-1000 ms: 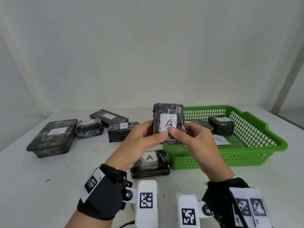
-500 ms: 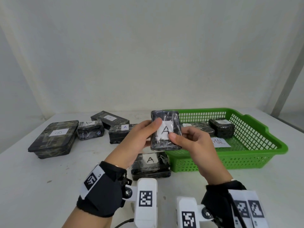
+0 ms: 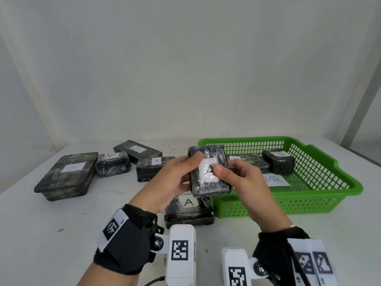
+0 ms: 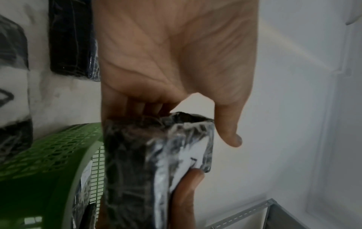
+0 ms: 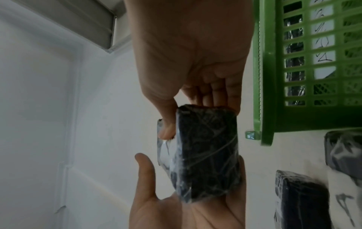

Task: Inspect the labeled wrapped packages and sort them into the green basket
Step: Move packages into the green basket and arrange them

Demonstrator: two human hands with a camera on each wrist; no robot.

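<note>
I hold a black plastic-wrapped package (image 3: 208, 182) with a white "A" label in both hands, above the left corner of the green basket (image 3: 288, 205). My left hand (image 3: 183, 174) supports it from behind with the fingers, the thumb by its upper left corner. My right hand (image 3: 228, 172) pinches it, thumb on the label, fingers behind. In the left wrist view the package (image 4: 137, 162) stands edge-on below the palm. The right wrist view shows its dark side (image 5: 207, 147) between both hands. Two wrapped packages (image 3: 277, 164) lie inside the basket.
On the white table, another "A" package (image 3: 188, 211) lies just under my hands against the basket's front left corner. A large "B" package (image 3: 68, 174) and three smaller "A" packages (image 3: 152, 168) lie to the left. A paper sheet (image 3: 276, 179) lies in the basket.
The held package has come down a little and tilted, its top leaning left. My left thumb has slid from the label's lower edge up to the upper left corner.
</note>
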